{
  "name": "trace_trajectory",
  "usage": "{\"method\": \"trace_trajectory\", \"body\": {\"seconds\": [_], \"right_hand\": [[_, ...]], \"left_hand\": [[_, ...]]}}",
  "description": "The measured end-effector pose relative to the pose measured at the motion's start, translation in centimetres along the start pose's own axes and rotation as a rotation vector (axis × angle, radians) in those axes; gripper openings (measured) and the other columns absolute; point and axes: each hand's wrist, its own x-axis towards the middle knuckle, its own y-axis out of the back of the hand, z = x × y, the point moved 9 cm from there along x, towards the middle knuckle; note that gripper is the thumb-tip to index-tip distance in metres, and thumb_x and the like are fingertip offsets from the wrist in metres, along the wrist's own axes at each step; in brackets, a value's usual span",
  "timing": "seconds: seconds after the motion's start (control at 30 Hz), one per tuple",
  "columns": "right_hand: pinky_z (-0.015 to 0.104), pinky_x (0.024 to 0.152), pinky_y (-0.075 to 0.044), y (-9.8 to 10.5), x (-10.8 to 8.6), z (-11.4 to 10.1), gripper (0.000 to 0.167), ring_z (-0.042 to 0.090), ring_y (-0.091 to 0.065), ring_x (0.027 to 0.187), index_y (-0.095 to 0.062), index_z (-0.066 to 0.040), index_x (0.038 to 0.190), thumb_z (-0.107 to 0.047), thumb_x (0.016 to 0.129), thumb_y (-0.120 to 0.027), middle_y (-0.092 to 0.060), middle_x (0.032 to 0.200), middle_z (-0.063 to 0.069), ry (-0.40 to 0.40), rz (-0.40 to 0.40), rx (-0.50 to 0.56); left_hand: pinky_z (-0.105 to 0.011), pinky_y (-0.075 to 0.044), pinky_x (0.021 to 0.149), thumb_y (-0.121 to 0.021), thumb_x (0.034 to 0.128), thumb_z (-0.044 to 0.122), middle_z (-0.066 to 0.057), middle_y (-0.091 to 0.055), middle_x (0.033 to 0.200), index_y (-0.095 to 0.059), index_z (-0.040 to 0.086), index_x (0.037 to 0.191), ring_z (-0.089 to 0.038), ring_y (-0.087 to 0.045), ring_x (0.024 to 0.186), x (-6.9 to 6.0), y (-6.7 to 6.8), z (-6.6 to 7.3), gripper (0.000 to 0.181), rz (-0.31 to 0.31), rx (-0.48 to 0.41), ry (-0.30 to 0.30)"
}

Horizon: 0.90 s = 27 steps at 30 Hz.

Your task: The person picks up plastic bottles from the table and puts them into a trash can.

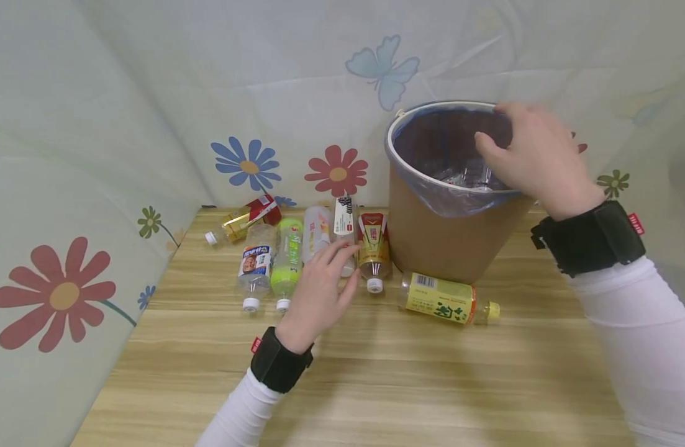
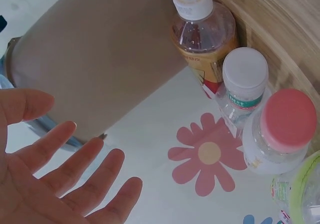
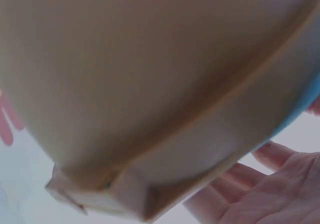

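White sleeves (image 1: 644, 341), black wristbands (image 1: 596, 239), red tags (image 1: 636, 223)

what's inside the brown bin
Inside the brown bin, a bluish plastic liner and some clear plastic items show. What lies beneath them is covered, and the right hand hides part of the opening.

Backdrop (image 1: 124, 124): pale cloth, creased at upper right, hanging behind and along the left side of the table (image 1: 152, 385). Printed motifs observed: light-blue butterfly (image 1: 384, 71), upper centre; large red flower (image 1: 64, 296) with yellowish centre, left portion; blue flower (image 1: 249, 166) and mid-sized red flower (image 1: 338, 172), low on the rear portion, the latter also recorded in the left wrist view; small green flower (image 1: 149, 221) and small blue flower (image 1: 146, 297), beside the table's left edge; second green flower (image 1: 613, 184), right side. Table finish: light brown wood grain, streaks running crosswise
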Motion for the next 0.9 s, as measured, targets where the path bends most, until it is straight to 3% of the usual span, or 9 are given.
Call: {"method": "trace_trajectory", "body": {"seconds": [0.1, 0.17, 0.3, 0.4, 0.5, 0.6, 0.77, 0.9], "right_hand": [[0.057, 0.094, -0.044, 0.1, -1.2, -1.1, 0.057, 0.047, -0.058, 0.117, -0.049, -0.002, 0.147, -0.032, 0.099, -0.048, -0.057, 0.138, 0.029, 0.060, 0.101, 0.080], [0.037, 0.084, -0.048, 0.2, -2.3, -1.9, 0.048, 0.024, -0.068, 0.096, -0.059, -0.005, 0.138, -0.028, 0.097, -0.052, -0.066, 0.126, 0.024, 0.100, 0.190, 0.140], [0.007, 0.069, -0.041, 0.0, -4.9, -3.6, 0.029, -0.010, -0.056, 0.071, -0.072, -0.004, 0.116, -0.015, 0.094, -0.057, -0.072, 0.098, 0.010, 0.236, 0.365, 0.301], [0.005, 0.068, -0.045, -1.0, -6.6, -4.8, 0.023, -0.009, -0.056, 0.073, -0.075, -0.003, 0.109, -0.004, 0.092, -0.060, -0.068, 0.090, -0.006, 0.331, 0.412, 0.446], [0.007, 0.070, -0.048, -2.5, -8.2, -5.6, 0.022, -0.001, -0.059, 0.078, -0.075, -0.001, 0.107, 0.003, 0.089, -0.063, -0.064, 0.089, -0.014, 0.391, 0.409, 0.564], [0.008, 0.073, -0.050, -4.4, -9.5, -6.0, 0.023, 0.000, -0.061, 0.081, -0.074, 0.001, 0.107, 0.007, 0.088, -0.064, -0.069, 0.090, -0.004, 0.408, 0.380, 0.633], [0.008, 0.078, -0.052, -8.7, -10.5, -5.8, 0.026, -0.002, -0.062, 0.088, -0.072, 0.001, 0.111, 0.009, 0.087, -0.066, -0.073, 0.098, 0.014, 0.379, 0.301, 0.678], [0.009, 0.080, -0.053, -12.2, -10.7, -5.3, 0.025, -0.002, -0.062, 0.090, -0.071, 0.002, 0.113, 0.007, 0.089, -0.066, -0.073, 0.105, 0.016, 0.331, 0.248, 0.714]], "left_hand": [[-0.052, -0.048, 0.109, -0.063, 0.0973, 0.018, -0.011, -0.059, 0.142, -0.060, 0.009, 0.135, -0.032, -0.057, 0.131, 0.1, 0.5, -0.3, 0.039, 0.019, -0.020, 0.010], [-0.051, -0.049, 0.109, -0.063, 0.0971, 0.017, -0.012, -0.059, 0.142, -0.060, 0.008, 0.135, -0.032, -0.057, 0.131, 0.1, 0.9, -0.4, 0.039, 0.042, -0.032, 0.010], [-0.049, -0.050, 0.107, -0.063, 0.0973, 0.017, -0.014, -0.059, 0.141, -0.059, 0.009, 0.137, -0.033, -0.057, 0.130, 0.2, 1.7, -0.8, 0.040, 0.076, -0.042, 0.025], [-0.047, -0.053, 0.104, -0.063, 0.0977, 0.018, -0.012, -0.058, 0.143, -0.060, 0.010, 0.137, -0.032, -0.057, 0.131, 0.2, 2.2, -1.3, 0.040, 0.085, -0.044, 0.056], [-0.046, -0.054, 0.103, -0.065, 0.0970, 0.017, -0.012, -0.057, 0.144, -0.061, 0.009, 0.135, -0.032, -0.057, 0.132, 0.2, 2.5, -1.9, 0.039, 0.096, -0.052, 0.084], [-0.046, -0.053, 0.105, -0.065, 0.0965, 0.016, -0.012, -0.056, 0.145, -0.061, 0.009, 0.135, -0.032, -0.057, 0.133, 0.2, 2.8, -2.4, 0.039, 0.103, -0.050, 0.100], [-0.049, -0.047, 0.111, -0.062, 0.0981, 0.019, -0.013, -0.056, 0.146, -0.059, 0.009, 0.137, -0.034, -0.056, 0.133, 0.1, 2.9, -3.2, 0.040, 0.101, -0.040, 0.124], [-0.052, -0.045, 0.113, -0.062, 0.0987, 0.020, -0.014, -0.054, 0.148, -0.057, 0.009, 0.141, -0.036, -0.053, 0.136, 0.0, 2.8, -4.1, 0.044, 0.087, -0.028, 0.168]]}}
